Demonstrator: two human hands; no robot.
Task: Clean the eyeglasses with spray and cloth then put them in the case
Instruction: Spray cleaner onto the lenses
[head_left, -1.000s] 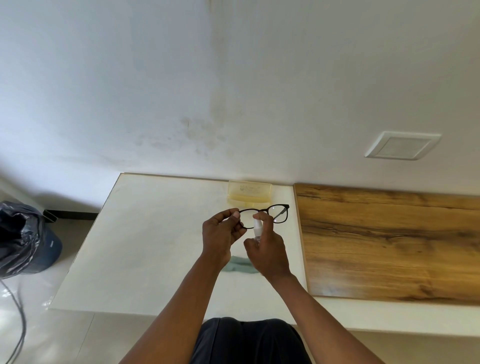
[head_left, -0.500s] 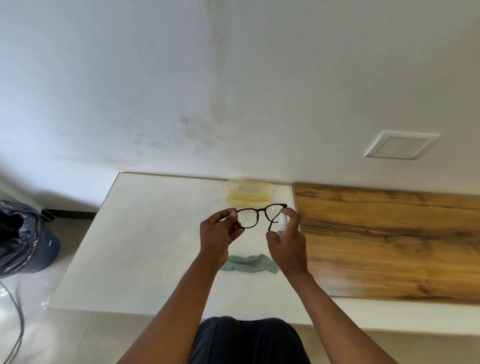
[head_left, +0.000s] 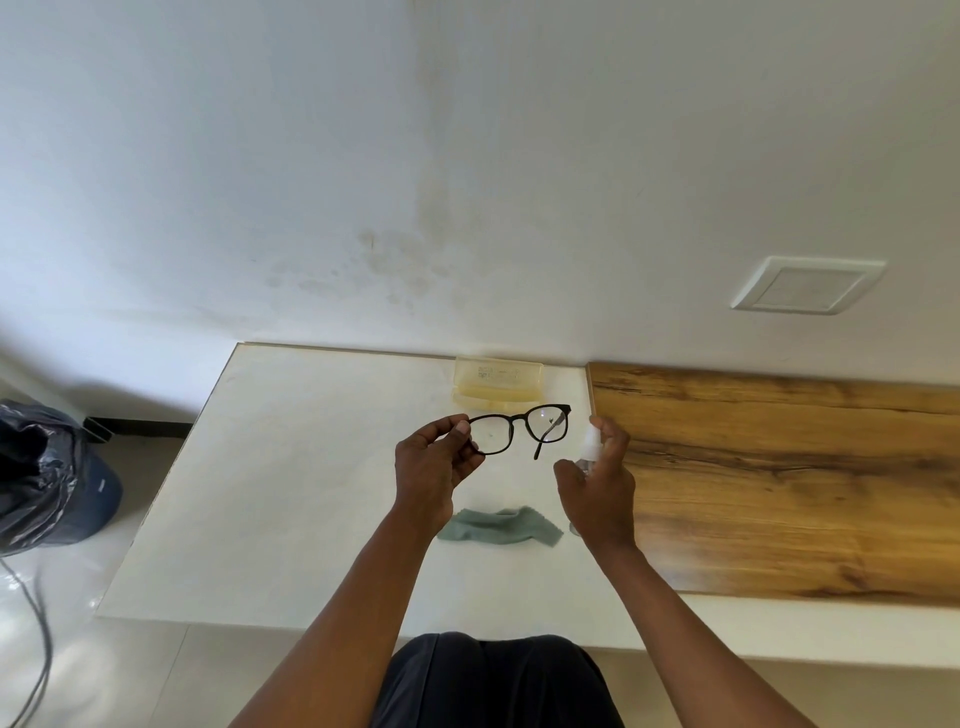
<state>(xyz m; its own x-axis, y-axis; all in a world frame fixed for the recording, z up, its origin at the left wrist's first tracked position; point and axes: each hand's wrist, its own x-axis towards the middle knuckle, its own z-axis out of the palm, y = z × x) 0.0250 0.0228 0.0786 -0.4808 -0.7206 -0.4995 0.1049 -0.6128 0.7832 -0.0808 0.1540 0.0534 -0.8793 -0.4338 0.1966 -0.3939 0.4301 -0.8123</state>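
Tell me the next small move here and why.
Probably set the spray bottle down and pick up the cloth. The right hand holds the bottle off to the side of the glasses, which the left hand pinches at one end. The cloth lies untouched on the table, so wiping likely comes next.

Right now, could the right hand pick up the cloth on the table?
Probably not yet. The right hand is wrapped around the spray bottle, so its grip is taken. The cloth lies uncovered just beside its wrist, so nothing else blocks it; setting the bottle down should free it.
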